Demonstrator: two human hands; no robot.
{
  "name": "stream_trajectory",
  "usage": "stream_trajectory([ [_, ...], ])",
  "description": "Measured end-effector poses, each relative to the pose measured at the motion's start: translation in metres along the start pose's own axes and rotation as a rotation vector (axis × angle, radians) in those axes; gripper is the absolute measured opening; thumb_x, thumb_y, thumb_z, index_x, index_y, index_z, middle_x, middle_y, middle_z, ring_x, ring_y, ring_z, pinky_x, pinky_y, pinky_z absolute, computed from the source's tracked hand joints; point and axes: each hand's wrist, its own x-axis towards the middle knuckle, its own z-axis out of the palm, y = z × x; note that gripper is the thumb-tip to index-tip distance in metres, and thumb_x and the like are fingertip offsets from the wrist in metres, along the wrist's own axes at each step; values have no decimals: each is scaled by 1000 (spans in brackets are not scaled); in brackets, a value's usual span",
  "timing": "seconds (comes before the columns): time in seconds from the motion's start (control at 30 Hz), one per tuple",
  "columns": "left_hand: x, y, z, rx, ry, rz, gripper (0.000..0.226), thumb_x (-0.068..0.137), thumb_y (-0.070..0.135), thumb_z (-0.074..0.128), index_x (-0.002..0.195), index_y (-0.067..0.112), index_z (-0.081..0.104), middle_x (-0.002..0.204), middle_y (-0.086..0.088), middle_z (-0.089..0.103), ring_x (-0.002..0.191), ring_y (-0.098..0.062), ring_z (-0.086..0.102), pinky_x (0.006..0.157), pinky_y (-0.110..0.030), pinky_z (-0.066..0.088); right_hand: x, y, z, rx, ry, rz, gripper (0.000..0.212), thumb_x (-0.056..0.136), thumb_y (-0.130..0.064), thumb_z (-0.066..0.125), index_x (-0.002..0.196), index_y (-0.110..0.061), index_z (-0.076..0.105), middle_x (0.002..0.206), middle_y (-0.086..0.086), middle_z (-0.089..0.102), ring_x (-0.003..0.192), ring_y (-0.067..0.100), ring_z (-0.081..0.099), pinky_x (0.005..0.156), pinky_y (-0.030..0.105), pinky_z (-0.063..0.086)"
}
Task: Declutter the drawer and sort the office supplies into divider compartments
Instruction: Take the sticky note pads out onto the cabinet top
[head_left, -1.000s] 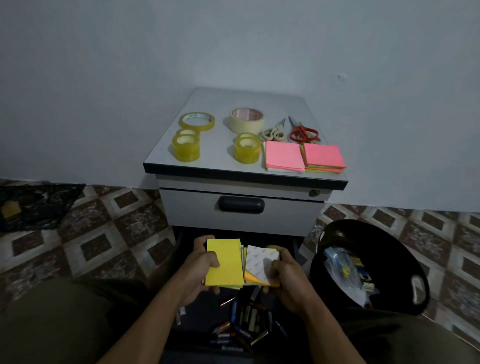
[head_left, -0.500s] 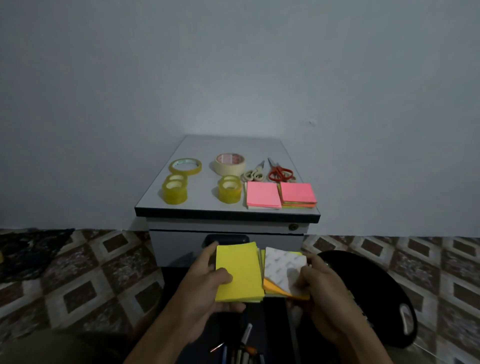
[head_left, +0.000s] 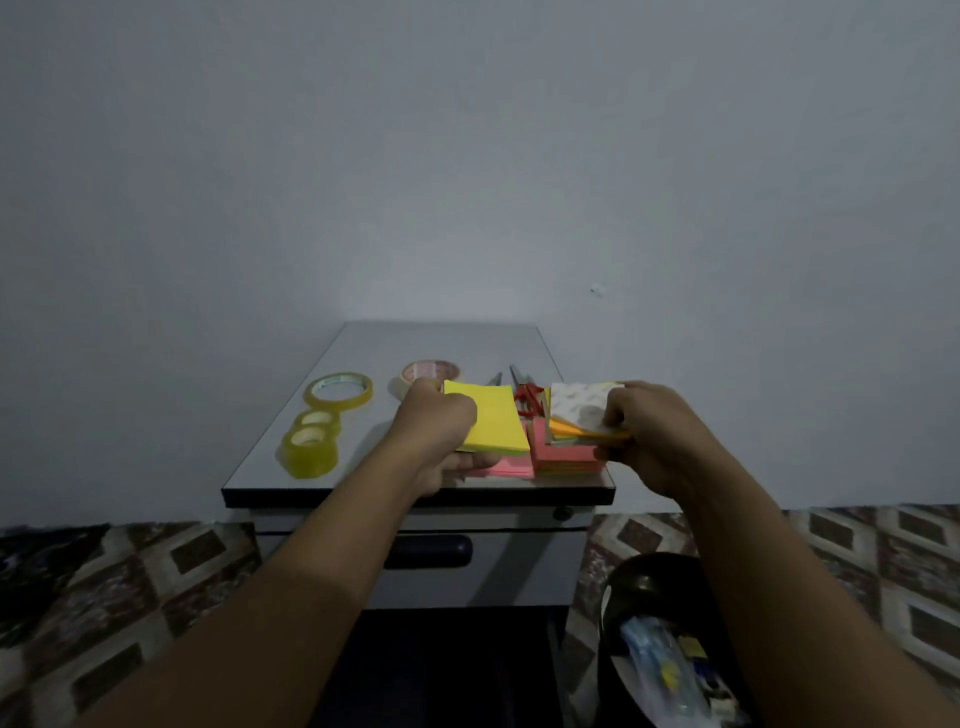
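— Question one: what has your left hand (head_left: 441, 431) got?

— My left hand grips a yellow sticky-note pad (head_left: 491, 423), fingers curled round its left edge. It is just left of the frame's centre, over the front part of the cabinet top (head_left: 441, 343). A pink pad (head_left: 511, 470) lies on the top right under it.

— And the other?

— My right hand (head_left: 654, 431) pinches a second pad (head_left: 576, 410), right of centre. Its white patterned backing faces up, and orange and yellow sheets show at the near edge. It sits over a pink stack (head_left: 566, 460) at the top's front right corner. Whether it touches that stack I cannot tell.

— What else lies up there?

— Red-handled scissors (head_left: 527, 397) show in the gap between my two pads. Further left lies a flat ring of clear tape (head_left: 338, 388). Nearer the front edge stand small yellowish tape rolls (head_left: 310, 449), stacked. A masking tape roll (head_left: 431, 371) peeks out behind my left knuckles.

— And lower in the frame?

— Between my forearms is a drawer front with a dark handle (head_left: 441, 552). Below that it is too dark to make anything out. A black bin (head_left: 639, 577) sits at lower right with plastic wrappers inside.
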Motion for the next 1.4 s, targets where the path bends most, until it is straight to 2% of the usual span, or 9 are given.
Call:
stream_trajectory([
  [0.2,18,10,22,158,-18,-58,57,98,-6,38,149,15,26,90,0,39,70,-26,59,54,-42,61,39,5,-2,-151,-17,60,16,81,12,39,76,-3,45,82,15,47,66,27,49,51,32,46],
  [0.37,18,7,34,253,-10,-131,13,99,-5,37,101,8,36,86,-9,45,62,-25,58,60,-42,60,50,12,1,-206,-44,62,18,82,9,40,73,-6,41,75,11,42,63,23,43,50,29,39],
  [0.63,24,10,36,430,-13,-116,12,99,7,46,109,9,39,78,-11,56,58,-23,64,68,-41,62,54,16,8,-327,-41,22,9,88,-2,48,79,-3,47,84,12,47,74,23,52,60,31,48],
  [0.73,28,14,36,587,-6,-47,36,95,13,55,125,2,39,92,-12,57,67,-24,63,75,-45,62,51,16,9,-475,-30,-55,9,86,-9,52,79,-4,49,84,12,50,77,24,53,64,35,46],
  [0.83,26,21,34,745,-20,30,61,93,18,57,145,2,29,89,-8,51,71,-18,55,64,-32,56,45,11,11,-595,-60,-92,11,87,-11,54,80,-7,48,85,9,51,80,23,54,68,38,50],
  [0.97,22,25,30,826,-32,103,50,95,17,57,138,1,40,80,-4,46,68,-14,46,58,-28,38,37,9,7,-656,-155,-49,10,92,-12,56,90,-7,47,88,6,50,75,14,50,59,25,44],
  [1.2,22,14,8,946,-12,297,50,91,16,60,139,9,49,139,-12,51,113,-25,50,87,-30,41,35,30,-8,-618,-184,-93,52,89,-11,64,135,-2,40,116,8,46,87,13,50,66,23,49],
  [1.3,23,-2,-8,959,-25,408,61,85,17,64,142,19,45,140,-8,50,116,-19,51,87,-24,39,33,39,-13,-602,-204,-134,73,85,-9,72,146,-4,33,126,9,46,101,18,50,67,19,48],
  [1.4,24,-22,-22,1100,-43,455,70,76,26,71,141,26,44,134,-8,53,111,-22,54,89,-35,50,34,45,-15,-612,-196,-187,94,78,-18,82,152,-7,25,146,12,43,118,24,51,89,29,51],
])
